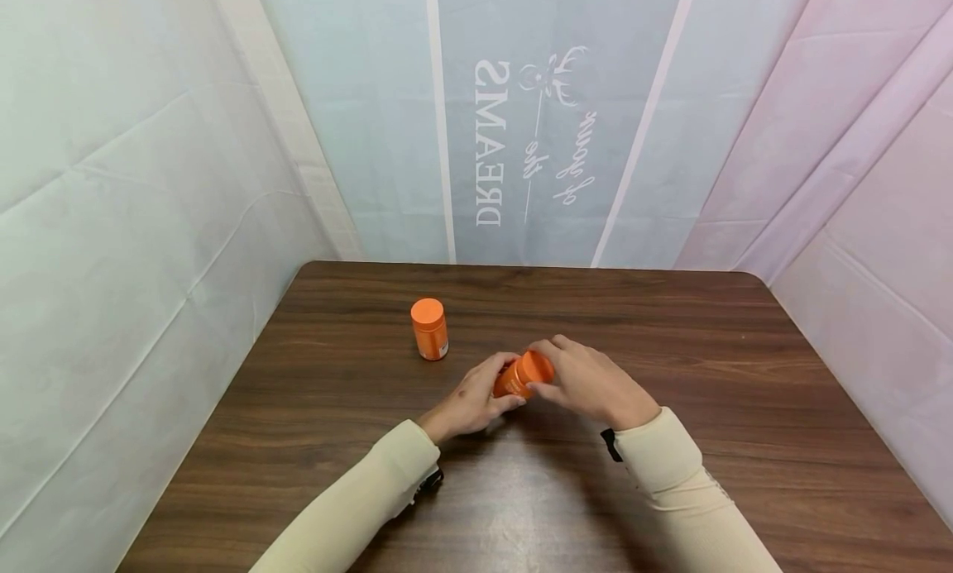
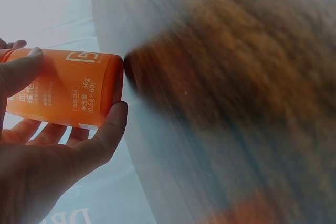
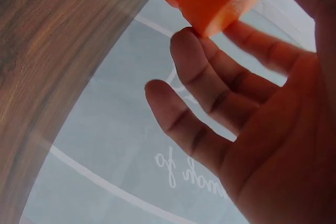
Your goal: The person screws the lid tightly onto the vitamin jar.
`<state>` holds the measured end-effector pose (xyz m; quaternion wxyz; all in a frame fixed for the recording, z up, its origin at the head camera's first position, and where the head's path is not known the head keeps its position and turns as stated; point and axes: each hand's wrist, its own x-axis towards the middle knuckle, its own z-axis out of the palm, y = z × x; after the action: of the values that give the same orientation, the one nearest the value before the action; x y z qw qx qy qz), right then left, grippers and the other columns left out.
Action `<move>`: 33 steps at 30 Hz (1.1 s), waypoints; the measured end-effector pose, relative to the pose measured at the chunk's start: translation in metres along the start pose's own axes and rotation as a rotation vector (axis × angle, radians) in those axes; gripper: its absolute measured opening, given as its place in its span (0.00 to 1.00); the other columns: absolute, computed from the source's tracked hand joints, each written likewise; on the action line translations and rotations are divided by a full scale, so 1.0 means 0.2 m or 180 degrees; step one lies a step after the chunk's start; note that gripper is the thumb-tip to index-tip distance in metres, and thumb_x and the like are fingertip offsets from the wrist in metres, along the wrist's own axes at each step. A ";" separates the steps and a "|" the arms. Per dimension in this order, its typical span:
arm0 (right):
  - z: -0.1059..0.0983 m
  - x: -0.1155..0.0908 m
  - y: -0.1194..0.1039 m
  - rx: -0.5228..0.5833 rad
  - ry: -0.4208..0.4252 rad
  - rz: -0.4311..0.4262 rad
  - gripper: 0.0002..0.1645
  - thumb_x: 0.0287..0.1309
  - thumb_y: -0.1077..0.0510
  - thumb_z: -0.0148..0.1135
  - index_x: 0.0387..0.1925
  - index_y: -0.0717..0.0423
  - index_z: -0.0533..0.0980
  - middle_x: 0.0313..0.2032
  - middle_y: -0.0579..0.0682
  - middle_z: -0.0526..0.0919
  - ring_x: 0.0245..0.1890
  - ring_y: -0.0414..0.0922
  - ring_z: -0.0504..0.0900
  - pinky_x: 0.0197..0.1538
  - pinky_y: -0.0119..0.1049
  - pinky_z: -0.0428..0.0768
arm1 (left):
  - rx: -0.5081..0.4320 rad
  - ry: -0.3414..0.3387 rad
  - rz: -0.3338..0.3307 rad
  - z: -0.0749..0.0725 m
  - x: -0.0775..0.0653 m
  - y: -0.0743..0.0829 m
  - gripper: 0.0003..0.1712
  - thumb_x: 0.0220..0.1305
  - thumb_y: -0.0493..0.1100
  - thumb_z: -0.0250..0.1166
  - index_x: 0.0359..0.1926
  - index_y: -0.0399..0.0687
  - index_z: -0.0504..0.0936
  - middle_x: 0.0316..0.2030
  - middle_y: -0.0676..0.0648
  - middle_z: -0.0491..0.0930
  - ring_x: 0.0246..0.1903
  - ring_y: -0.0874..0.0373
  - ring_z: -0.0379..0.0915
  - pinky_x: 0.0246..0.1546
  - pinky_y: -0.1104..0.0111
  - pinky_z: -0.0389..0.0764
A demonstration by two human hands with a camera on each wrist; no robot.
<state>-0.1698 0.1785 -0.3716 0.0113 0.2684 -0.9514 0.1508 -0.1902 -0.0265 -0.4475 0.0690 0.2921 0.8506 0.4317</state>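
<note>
Holding an orange cylindrical bottle [image 1: 510, 384] near the middle of the dark wood-grain tabletop [image 1: 298, 408], I curl my left hand [image 1: 471, 401] round its body and half-close my right hand [image 1: 591, 383] about its seated round orange cap [image 1: 536, 366] in the head view; I judge the grasp done and the cap work left, with a matching capped orange bottle [image 1: 430, 337] upright and untouched. In the left wrist view, its long axis leans, cap end toward my right hand, base edge seemingly meeting the wood. In the right wrist view, fingertips [image 3: 186, 43] touch the cap's rim, one finger [image 3: 167, 103] apart.
</note>
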 end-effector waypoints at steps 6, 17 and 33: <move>0.02 0.01 0.00 0.0003 0.0029 0.0252 0.28 0.62 0.41 0.68 0.49 0.59 0.74 0.30 0.46 0.75 0.23 0.40 0.71 0.27 0.34 0.72 | 0.0018 0.0011 0.0026 0.00 0.00 0.00 0.32 0.65 0.40 0.70 0.66 0.45 0.67 0.56 0.46 0.75 0.53 0.54 0.73 0.56 0.58 0.74; -0.02 -0.01 0.02 -0.0145 -0.0074 -0.0325 0.39 0.50 0.55 0.79 0.63 0.52 0.74 0.53 0.52 0.79 0.44 0.50 0.82 0.43 0.53 0.81 | 0.0063 0.0046 0.0025 0.01 -0.01 -0.01 0.32 0.64 0.41 0.70 0.66 0.45 0.66 0.55 0.46 0.75 0.51 0.54 0.73 0.55 0.57 0.75; 0.00 -0.03 0.00 -0.0329 0.0018 -0.0256 0.30 0.54 0.53 0.76 0.58 0.56 0.77 0.38 0.48 0.79 0.27 0.42 0.76 0.32 0.38 0.78 | 0.0086 0.0050 0.0085 0.03 -0.02 -0.01 0.32 0.64 0.40 0.71 0.66 0.46 0.67 0.55 0.46 0.75 0.51 0.55 0.73 0.56 0.58 0.75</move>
<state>-0.1640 0.1818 -0.3717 0.0338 0.3051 -0.9463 0.1015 -0.1854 -0.0254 -0.4529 0.0525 0.3009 0.8529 0.4234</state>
